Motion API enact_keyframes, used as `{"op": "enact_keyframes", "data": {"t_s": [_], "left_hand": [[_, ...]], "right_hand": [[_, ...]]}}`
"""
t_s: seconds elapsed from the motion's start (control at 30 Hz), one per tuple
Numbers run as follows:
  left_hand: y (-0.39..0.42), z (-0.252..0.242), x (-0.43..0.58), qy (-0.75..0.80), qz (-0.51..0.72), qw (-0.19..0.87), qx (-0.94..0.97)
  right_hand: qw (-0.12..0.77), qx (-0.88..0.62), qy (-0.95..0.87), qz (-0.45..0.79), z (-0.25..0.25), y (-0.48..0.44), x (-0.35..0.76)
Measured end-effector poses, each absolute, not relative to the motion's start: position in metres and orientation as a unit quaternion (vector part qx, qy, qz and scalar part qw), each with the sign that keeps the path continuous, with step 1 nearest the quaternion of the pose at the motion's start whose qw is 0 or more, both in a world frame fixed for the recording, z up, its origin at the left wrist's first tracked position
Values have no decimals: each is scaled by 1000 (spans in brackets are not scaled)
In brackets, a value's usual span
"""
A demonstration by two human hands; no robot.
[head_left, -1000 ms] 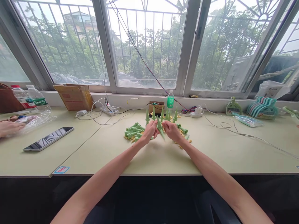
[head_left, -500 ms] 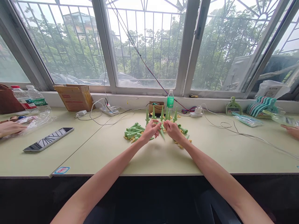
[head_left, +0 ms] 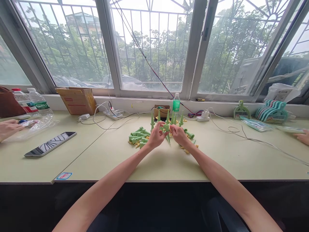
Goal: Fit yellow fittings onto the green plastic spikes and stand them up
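Above the middle of the table, my left hand (head_left: pixel 156 136) pinches a green plastic spike part (head_left: pixel 166 127), its wide cup-like end turned up. A pointed green tip shows just below it; whether it belongs to the same part I cannot tell. My right hand (head_left: pixel 178 134) is closed against the right side of the cup, fingertips together; what they hold is hidden. Several finished-looking green spikes (head_left: pixel 181 120) stand point up behind my hands. A heap of loose green tubes (head_left: pixel 138 136) lies left of them, and small yellow pieces (head_left: pixel 186 150) lie to the right.
A phone (head_left: pixel 50 144) lies at left, near another person's hand (head_left: pixel 11 129) and clear plastic wrap. Along the sill stand a cardboard box (head_left: pixel 76 101), a power strip (head_left: pixel 113 114) and a green-labelled bottle (head_left: pixel 176 102). Another hand (head_left: pixel 303 137) shows at far right, below hanger-like green items (head_left: pixel 271 111).
My left fingers now hold the green cup end in plain view between my hands. My right hand has barely moved. The other people's hands at both sides have shifted.
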State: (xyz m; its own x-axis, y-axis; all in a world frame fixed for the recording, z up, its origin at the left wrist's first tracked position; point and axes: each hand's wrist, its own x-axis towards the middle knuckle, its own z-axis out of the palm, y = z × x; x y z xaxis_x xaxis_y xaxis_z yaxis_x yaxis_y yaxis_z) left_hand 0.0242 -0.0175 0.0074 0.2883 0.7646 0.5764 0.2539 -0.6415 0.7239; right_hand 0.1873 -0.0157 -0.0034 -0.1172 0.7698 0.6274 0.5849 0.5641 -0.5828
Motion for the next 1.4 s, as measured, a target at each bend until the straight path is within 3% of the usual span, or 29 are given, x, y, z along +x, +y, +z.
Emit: {"op": "enact_keyframes", "data": {"t_s": [0.7, 1.07, 1.4], "left_hand": [[-13, 6, 26, 381, 527, 298, 699], [-14, 11, 28, 334, 507, 509, 610], [-8, 11, 26, 329, 477, 620, 529]], "right_hand": [[489, -443, -744, 109, -1, -22, 182], [505, -438, -736, 106, 2, -24, 183], [490, -413, -760, 112, 3, -29, 180]]}}
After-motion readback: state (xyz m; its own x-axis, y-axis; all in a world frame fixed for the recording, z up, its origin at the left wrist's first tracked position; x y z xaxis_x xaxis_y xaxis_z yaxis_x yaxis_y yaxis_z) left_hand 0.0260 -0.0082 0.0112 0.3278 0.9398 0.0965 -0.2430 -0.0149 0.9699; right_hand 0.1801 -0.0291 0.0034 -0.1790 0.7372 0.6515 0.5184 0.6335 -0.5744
